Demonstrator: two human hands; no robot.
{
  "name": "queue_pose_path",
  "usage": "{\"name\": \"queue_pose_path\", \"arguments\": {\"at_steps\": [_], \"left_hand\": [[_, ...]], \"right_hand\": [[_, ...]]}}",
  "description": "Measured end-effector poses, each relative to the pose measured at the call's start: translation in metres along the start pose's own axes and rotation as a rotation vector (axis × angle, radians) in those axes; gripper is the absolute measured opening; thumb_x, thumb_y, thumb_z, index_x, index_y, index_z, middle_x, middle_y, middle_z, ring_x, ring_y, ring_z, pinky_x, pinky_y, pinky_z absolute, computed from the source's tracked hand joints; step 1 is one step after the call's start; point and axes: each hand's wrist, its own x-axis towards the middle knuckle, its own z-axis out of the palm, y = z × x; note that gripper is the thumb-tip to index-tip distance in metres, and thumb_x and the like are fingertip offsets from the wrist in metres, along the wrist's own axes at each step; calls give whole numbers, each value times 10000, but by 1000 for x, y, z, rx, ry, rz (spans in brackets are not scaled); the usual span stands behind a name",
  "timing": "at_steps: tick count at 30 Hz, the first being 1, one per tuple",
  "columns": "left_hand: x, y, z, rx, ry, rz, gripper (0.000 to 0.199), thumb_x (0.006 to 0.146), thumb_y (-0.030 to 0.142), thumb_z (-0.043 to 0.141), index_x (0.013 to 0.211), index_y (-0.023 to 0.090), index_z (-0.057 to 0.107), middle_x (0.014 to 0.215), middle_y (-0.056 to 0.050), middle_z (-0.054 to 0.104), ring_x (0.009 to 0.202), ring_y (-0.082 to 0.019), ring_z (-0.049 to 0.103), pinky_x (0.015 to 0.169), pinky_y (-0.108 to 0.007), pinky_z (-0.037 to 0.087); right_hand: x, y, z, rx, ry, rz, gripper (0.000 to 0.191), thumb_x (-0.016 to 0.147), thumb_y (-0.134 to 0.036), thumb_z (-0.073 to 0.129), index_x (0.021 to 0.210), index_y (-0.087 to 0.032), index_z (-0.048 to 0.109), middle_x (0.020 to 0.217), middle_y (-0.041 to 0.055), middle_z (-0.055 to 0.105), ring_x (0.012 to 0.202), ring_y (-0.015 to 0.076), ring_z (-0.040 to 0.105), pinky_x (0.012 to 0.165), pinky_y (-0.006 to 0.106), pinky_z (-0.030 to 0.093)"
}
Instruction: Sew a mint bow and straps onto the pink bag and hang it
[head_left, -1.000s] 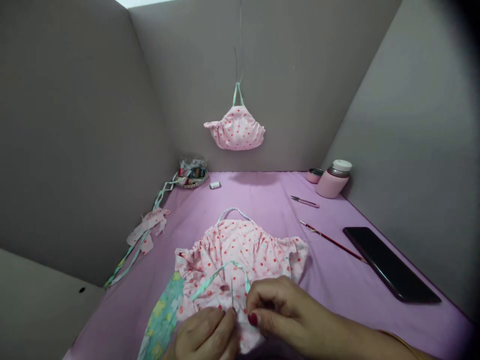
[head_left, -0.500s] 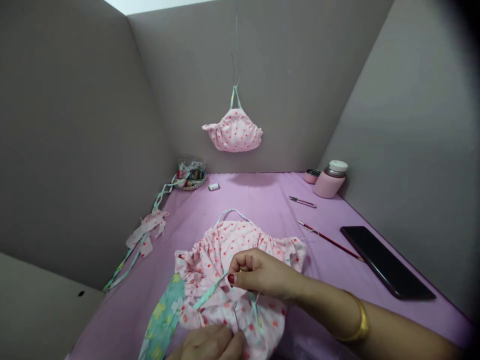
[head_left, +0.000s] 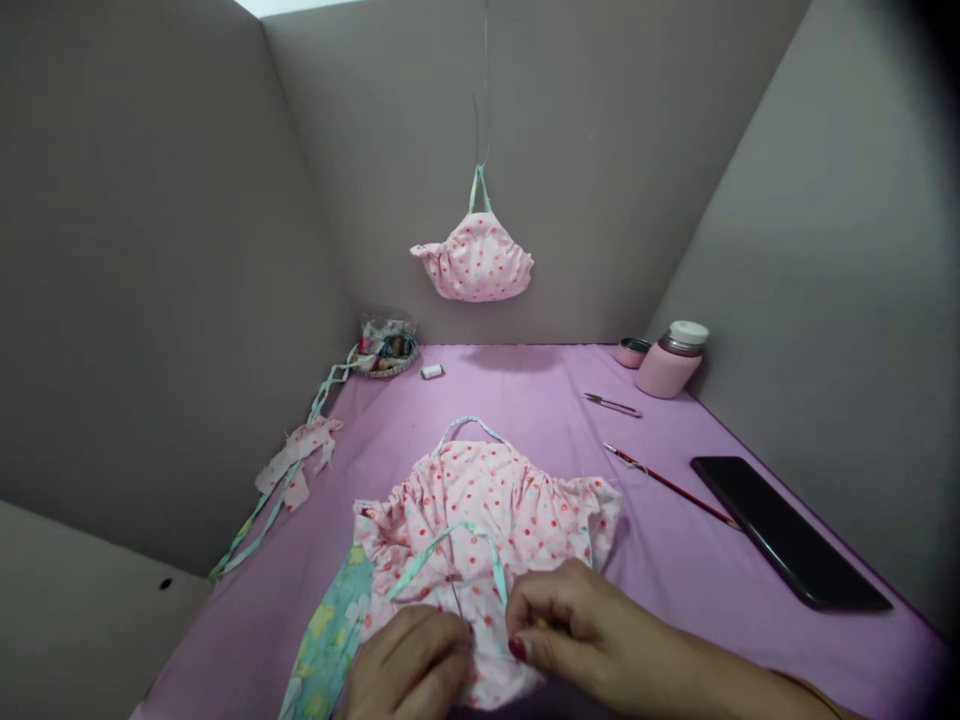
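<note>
The lilac-draped counter (head_left: 517, 395) sits between grey walls (head_left: 165, 250). A hanging dotted cloth (head_left: 480, 262) faces scissors (head_left: 615, 405), a brush (head_left: 675, 484) and a phone (head_left: 787, 530) at right. The gathered dress (head_left: 480, 490) lies front and centre, partly hidden by the hands: left hand (head_left: 412, 660) closed on it beside a needle (head_left: 456, 596), right hand (head_left: 566, 625) pinched (on what, I cannot tell).
</note>
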Motion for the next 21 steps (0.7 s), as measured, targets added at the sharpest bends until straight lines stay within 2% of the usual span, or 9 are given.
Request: {"name": "queue_pose_path", "arguments": {"at_steps": [3,8,11,15,17,21], "left_hand": [[-2,-4,1,69,31,49,329,911,177,393,694,124,634,638,-53,697,645,-137,641,636,-219,540],[-5,-3,2,141,-11,119,329,919,180,371,730,129,636,659,-33,716,731,-160,680,683,-221,560],[-5,-2,1,163,-26,142,304,913,156,379,757,128,638,689,-28,721,758,-149,683,697,-201,562],[-5,-4,0,178,-37,173,281,907,142,390,784,126,642,723,-42,723,837,-150,673,766,-212,552],[-5,-4,-1,160,-66,174,285,907,142,384,779,125,638,726,-42,729,815,-163,682,745,-227,563],[-2,-3,0,137,-64,184,308,913,136,363,753,131,627,723,-26,736,754,-172,695,681,-231,578]], "right_hand": [[-5,0,4,-26,-30,-16,101,757,-119,500,699,-126,582,572,-52,428,531,53,367,486,153,274],[-4,-5,2,-77,-99,-83,125,768,-115,493,737,-116,615,582,-40,460,537,55,403,501,144,302],[-5,-14,-2,-221,-138,-199,145,784,-94,482,750,-117,622,627,-19,511,576,65,437,555,156,332],[-5,-23,-9,-459,-66,-340,141,821,-143,482,755,-145,606,745,28,559,717,120,470,651,218,349],[-4,-23,-11,-421,-17,-270,148,835,-154,466,745,-156,584,725,19,550,702,120,467,645,222,349],[4,-10,-7,-134,78,-11,97,823,-173,469,787,-159,558,577,-35,457,524,79,379,483,185,285]]}}
